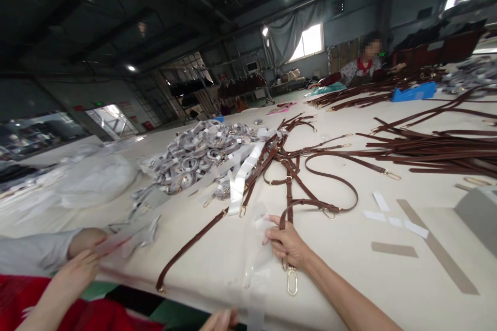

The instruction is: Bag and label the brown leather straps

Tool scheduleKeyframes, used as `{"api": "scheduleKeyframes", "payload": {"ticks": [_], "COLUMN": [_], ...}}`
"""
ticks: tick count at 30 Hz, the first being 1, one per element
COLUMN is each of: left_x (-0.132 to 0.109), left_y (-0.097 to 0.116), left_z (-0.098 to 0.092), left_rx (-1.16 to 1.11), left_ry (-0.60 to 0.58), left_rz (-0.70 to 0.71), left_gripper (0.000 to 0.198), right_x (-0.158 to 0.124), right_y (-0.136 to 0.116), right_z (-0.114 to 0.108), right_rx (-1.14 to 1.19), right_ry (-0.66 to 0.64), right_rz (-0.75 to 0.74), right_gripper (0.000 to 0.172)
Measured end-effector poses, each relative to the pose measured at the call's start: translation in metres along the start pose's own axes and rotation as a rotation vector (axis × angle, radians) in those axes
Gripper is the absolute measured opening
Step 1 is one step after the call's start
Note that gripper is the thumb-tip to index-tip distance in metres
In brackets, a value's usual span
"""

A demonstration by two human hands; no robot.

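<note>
My right hand is closed around a brown leather strap over the near part of the table. Part of the strap loops up and away from the fist, and a gold clasp hangs below it. The fingertips are against a translucent plastic strip that runs down over the table's front edge. At the bottom edge of the view, just left of that strip, only part of my left hand shows; its fingers are blurred and cut off. Another brown strap lies to the left.
A pile of wrapped, coiled straps lies beyond my hands. More brown straps are spread at the right, near paper and tan strips. At the left, a co-worker's hand handles plastic. Another person is across the table.
</note>
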State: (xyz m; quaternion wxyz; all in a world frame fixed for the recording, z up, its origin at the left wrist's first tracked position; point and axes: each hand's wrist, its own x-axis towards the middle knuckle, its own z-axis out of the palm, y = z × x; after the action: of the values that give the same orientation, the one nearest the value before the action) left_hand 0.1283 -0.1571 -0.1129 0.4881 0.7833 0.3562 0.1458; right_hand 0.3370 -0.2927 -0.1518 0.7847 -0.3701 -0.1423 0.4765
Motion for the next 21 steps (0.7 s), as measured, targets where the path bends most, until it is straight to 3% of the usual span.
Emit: {"api": "scheduleKeyframes", "payload": {"ticks": [2, 4, 8, 11, 14, 21], "left_x": [-0.002, 0.012, 0.054, 0.077, 0.088, 0.077], "left_y": [0.001, 0.013, 0.05, 0.068, 0.078, 0.106], "left_z": [0.028, 0.05, 0.072, 0.077, 0.075, 0.053], "left_rx": [-0.066, -0.183, -0.354, -0.484, -0.568, -0.639], "left_ry": [-0.028, -0.03, -0.14, -0.235, -0.206, -0.19], "left_rz": [-0.051, -0.104, -0.135, -0.17, -0.185, -0.146], "left_gripper": [0.05, 0.059, 0.058, 0.056, 0.048, 0.046], "right_x": [0.0, 0.0, 0.0, 0.0, 0.001, 0.003], "right_y": [0.002, 0.003, 0.004, 0.005, 0.007, 0.01], "right_z": [-0.001, -0.002, -0.002, -0.002, -0.003, -0.005], "right_rx": [-0.023, -0.047, -0.09, -0.13, -0.162, -0.281], "right_ry": [-0.018, -0.039, -0.084, -0.126, -0.152, -0.188], "right_rz": [-0.001, 0.004, 0.01, 0.026, 0.044, 0.094], "right_gripper": [0.075, 0.073, 0.063, 0.045, 0.033, 0.027]}}
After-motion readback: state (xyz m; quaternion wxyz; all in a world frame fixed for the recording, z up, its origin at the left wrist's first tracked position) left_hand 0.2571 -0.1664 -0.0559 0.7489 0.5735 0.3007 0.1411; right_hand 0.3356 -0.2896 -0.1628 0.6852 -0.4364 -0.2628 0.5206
